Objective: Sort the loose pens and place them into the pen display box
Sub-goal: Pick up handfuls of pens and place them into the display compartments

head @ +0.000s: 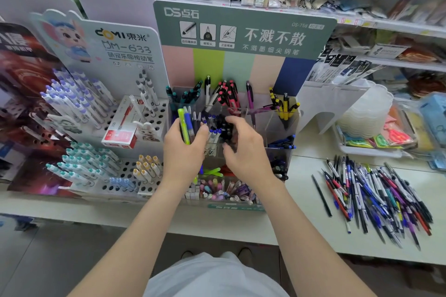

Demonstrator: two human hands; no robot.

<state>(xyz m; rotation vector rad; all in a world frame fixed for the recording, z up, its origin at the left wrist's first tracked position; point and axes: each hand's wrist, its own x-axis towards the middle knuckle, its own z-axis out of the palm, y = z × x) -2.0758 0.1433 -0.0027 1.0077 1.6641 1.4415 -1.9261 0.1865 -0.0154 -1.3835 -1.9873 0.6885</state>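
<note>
The clear pen display box (277, 125) stands mid-shelf under a green header card, its compartments holding teal, pink, purple and yellow pens. My left hand (183, 152) grips a bundle of pens (189, 125), among them a lime green one and a blue one, in front of the box's left side. My right hand (243, 149) is over a middle compartment, its fingers curled round black pens (225, 125) there. A heap of loose pens (376, 195) lies on the white shelf to the right.
A white peg-hole stand (149, 125) with purple, teal and yellow pens stands to the left, with a red and white pen carton (121, 125) lying on it. At the right sit stacked translucent containers (362, 113) and a tray of colourful items (376, 140). Shelves of stationery run behind.
</note>
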